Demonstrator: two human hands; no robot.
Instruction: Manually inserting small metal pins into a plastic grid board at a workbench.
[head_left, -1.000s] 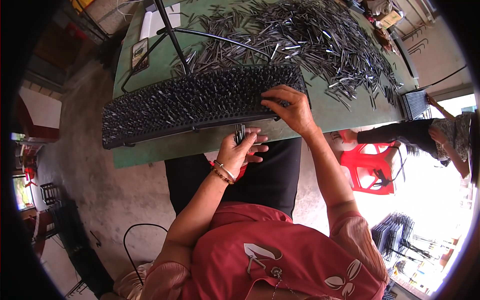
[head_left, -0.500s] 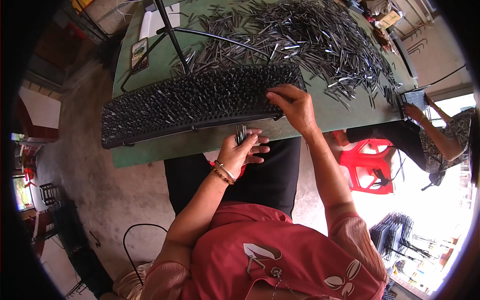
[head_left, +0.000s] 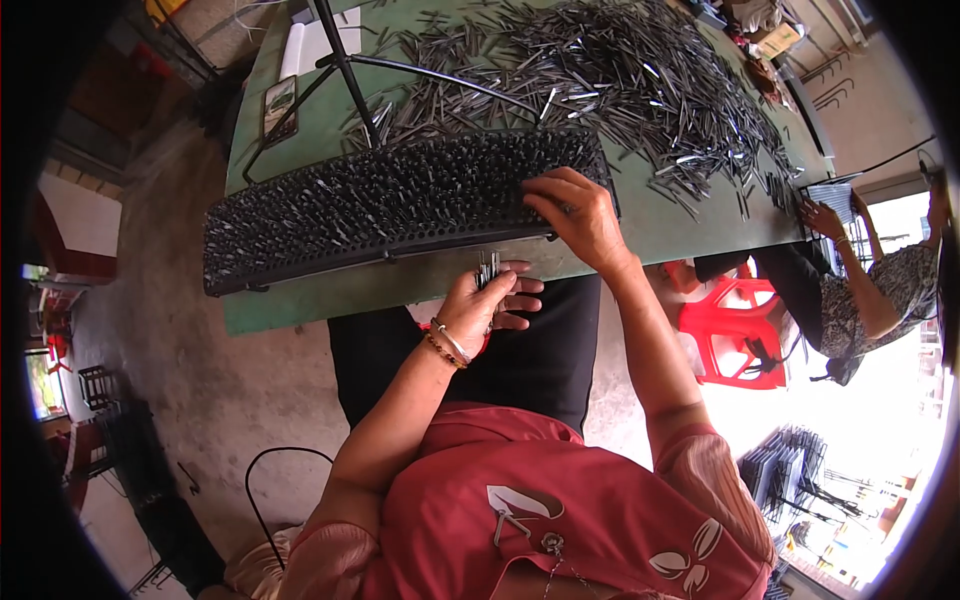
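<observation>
In my left hand (head_left: 475, 305), held just off the table's near edge, a small bundle of thin dark metal strips (head_left: 489, 268) is gripped by the thumb, while the other fingers spread below. My right hand (head_left: 588, 222) is over the right end of a long black rack (head_left: 340, 213), its thumb and forefinger pinched together close to the rack's top. Whatever lies between those fingertips is too small to make out. The rack is full of holes, and many short dark strips stand upright in them; a row of bare holes shows along its front.
A large heap of loose strips (head_left: 650, 85) covers the far part of the green table (head_left: 270, 312). A black metal stand (head_left: 345, 72) rises behind the rack. To the right, a co-worker's hand (head_left: 822, 218) is at a grey ridged piece (head_left: 832, 197), near a red plastic stool (head_left: 735, 320).
My right hand has shifted slightly left and down along the rack. My left hand stays nearly in place with its bundle. The co-worker at the right has leaned and moved an arm.
</observation>
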